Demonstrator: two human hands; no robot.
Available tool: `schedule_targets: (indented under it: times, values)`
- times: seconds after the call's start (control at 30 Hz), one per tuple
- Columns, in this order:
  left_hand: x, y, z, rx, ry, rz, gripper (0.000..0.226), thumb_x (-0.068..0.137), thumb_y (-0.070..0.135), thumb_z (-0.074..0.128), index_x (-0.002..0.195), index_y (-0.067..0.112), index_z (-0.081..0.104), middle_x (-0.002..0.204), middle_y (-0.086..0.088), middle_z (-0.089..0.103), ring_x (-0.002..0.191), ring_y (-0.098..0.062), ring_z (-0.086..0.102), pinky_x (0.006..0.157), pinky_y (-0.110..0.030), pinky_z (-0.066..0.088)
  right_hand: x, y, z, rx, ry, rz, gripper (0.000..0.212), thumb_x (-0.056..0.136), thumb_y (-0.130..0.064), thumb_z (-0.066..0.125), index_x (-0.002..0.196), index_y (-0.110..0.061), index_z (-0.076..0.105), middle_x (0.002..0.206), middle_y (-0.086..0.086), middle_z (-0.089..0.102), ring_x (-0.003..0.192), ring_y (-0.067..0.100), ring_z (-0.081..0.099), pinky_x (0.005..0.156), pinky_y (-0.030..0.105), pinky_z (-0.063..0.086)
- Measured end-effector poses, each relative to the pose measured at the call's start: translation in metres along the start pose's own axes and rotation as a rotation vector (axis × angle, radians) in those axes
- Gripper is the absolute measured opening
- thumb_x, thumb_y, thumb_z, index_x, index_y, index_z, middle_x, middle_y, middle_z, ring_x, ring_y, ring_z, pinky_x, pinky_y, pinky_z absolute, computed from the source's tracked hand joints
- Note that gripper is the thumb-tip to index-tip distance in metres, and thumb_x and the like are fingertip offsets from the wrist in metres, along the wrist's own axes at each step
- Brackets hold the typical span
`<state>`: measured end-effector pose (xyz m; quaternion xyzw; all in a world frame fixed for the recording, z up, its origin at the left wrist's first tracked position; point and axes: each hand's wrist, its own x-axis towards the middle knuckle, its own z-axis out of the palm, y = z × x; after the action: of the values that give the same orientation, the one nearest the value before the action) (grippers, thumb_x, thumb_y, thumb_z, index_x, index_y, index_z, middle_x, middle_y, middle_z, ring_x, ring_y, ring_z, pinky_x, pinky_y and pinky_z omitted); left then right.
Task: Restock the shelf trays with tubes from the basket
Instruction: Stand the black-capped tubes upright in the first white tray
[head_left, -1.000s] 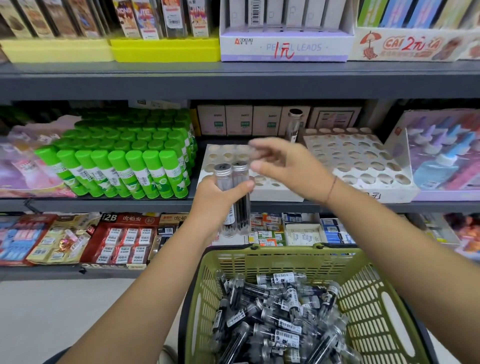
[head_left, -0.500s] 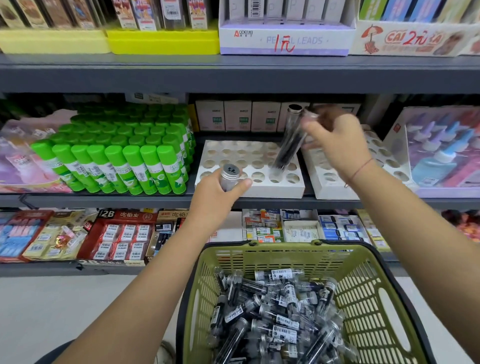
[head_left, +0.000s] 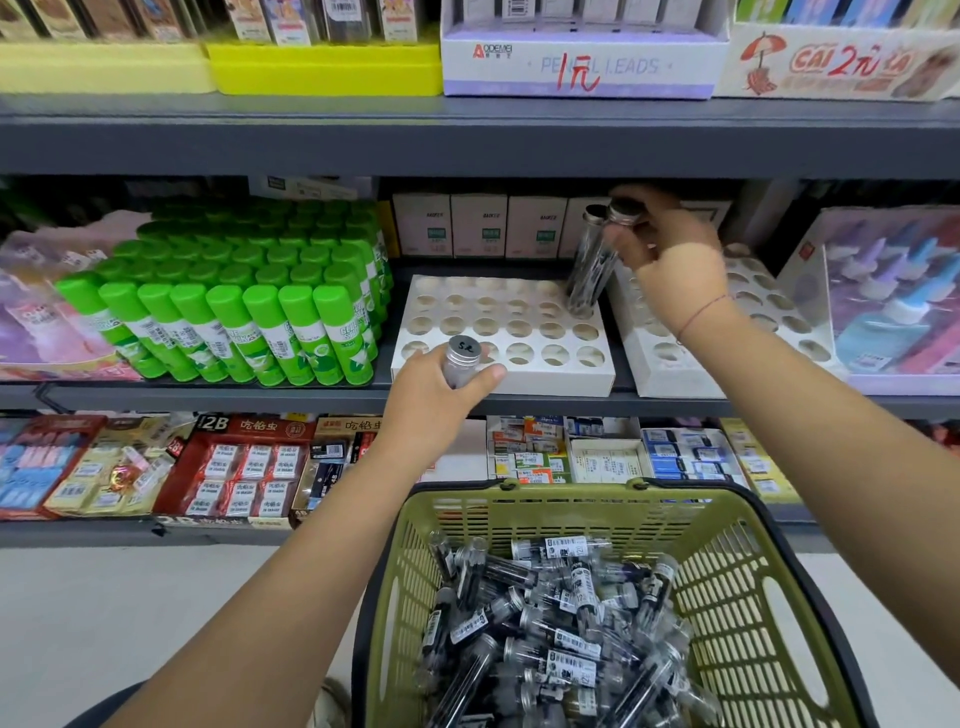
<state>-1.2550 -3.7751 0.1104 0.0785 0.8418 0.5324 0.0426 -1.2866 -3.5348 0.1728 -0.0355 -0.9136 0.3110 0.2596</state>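
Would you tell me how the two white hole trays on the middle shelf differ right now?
The left tray has a tube leaning in its far right corner hole; the right tray's visible holes are empty. The left tray is in nearly full view; the right hand and forearm cover part of the right tray. Both are white with rows of round holes, side by side on one shelf.
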Motion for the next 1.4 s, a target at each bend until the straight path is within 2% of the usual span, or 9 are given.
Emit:
schedule_targets:
  times: [0.23,0.5,0.77,0.87,0.97,1.03,1.17,1.27,1.4]
  values:
    - [0.001,0.0,0.001,-0.022,-0.001,-0.016,0.024,0.086,0.035,0.071,0.108,0.027,0.07,0.104,0.005,0.067,0.101,-0.013,0.061,0.082,-0.025,0.043,0.01,-0.005,-0.002,-0.213,-0.175,-0.013,0.034,0.092,-0.031,0.055,0.126,-0.026,0.054,0.11,0.008,0.068,0.099,0.029,0.062,0.091,0.035,0.048]
    - [0.001,-0.002,0.002,-0.033,-0.001,-0.024,0.024,0.085,0.038,0.071,0.107,0.029,0.07,0.106,0.004,0.068,0.112,-0.016,0.058,0.098,-0.037,0.047,0.001,0.014,0.015,-0.006,-0.029,0.066,0.033,0.087,-0.029,0.064,0.119,-0.025,0.061,0.104,0.007,0.068,0.089,0.026,0.064,0.089,0.034,0.05]
    - [0.0,0.0,0.003,-0.047,0.003,-0.015,0.023,0.086,0.035,0.07,0.108,0.027,0.07,0.107,0.003,0.067,0.101,-0.011,0.06,0.085,-0.025,0.045,-0.004,0.019,0.025,0.014,-0.041,0.06,0.041,0.087,-0.027,0.064,0.127,-0.031,0.056,0.12,0.012,0.053,0.101,0.029,0.06,0.096,0.041,0.048]
    - [-0.001,0.002,0.001,-0.089,0.008,-0.023,0.022,0.087,0.033,0.07,0.106,0.023,0.071,0.103,0.006,0.069,0.097,-0.006,0.062,0.081,-0.022,0.045,-0.006,0.017,0.019,-0.013,-0.064,0.062,0.045,0.088,-0.028,0.063,0.132,-0.033,0.052,0.123,0.012,0.05,0.105,0.029,0.058,0.1,0.035,0.045]
    - [-0.003,0.009,-0.004,-0.183,0.034,-0.025,0.016,0.087,0.033,0.07,0.1,0.025,0.071,0.101,0.006,0.072,0.096,-0.005,0.063,0.084,-0.024,0.047,-0.018,0.002,0.008,-0.099,-0.063,0.063,0.054,0.088,-0.033,0.062,0.138,-0.032,0.043,0.133,0.012,0.041,0.124,0.028,0.044,0.103,0.028,0.035]
    - [-0.005,0.014,-0.007,-0.241,0.058,-0.003,0.012,0.087,0.032,0.07,0.098,0.028,0.069,0.095,0.011,0.072,0.096,-0.005,0.064,0.087,-0.023,0.048,-0.031,-0.016,0.002,-0.123,-0.041,0.024,0.056,0.086,-0.039,0.063,0.137,-0.024,0.045,0.127,0.011,0.046,0.119,0.025,0.044,0.097,0.028,0.037]
    - [-0.012,0.025,-0.009,-0.287,0.031,0.046,0.016,0.087,0.03,0.07,0.097,0.018,0.068,0.073,0.003,0.064,0.067,-0.009,0.058,0.07,-0.024,0.046,-0.063,-0.056,0.008,0.196,-0.2,-0.172,0.04,0.083,-0.035,0.067,0.119,-0.018,0.061,0.102,-0.003,0.059,0.091,0.006,0.053,0.08,0.012,0.039]
    - [-0.015,0.027,-0.004,-0.242,-0.021,0.026,0.031,0.084,0.028,0.073,0.109,0.013,0.065,0.086,0.0,0.068,0.074,-0.011,0.06,0.069,-0.026,0.048,-0.077,-0.075,0.017,0.393,-0.414,-0.151,0.032,0.08,-0.027,0.072,0.111,-0.022,0.066,0.095,-0.013,0.061,0.088,0.003,0.057,0.076,0.008,0.04]
    - [-0.019,0.031,-0.001,-0.216,-0.121,0.1,0.024,0.083,0.011,0.072,0.105,0.012,0.063,0.08,0.013,0.066,0.071,0.004,0.06,0.065,-0.011,0.045,-0.08,-0.078,0.017,0.453,-0.446,-0.123,0.026,0.074,-0.024,0.077,0.098,-0.028,0.068,0.088,-0.015,0.058,0.086,0.003,0.052,0.075,0.008,0.037]
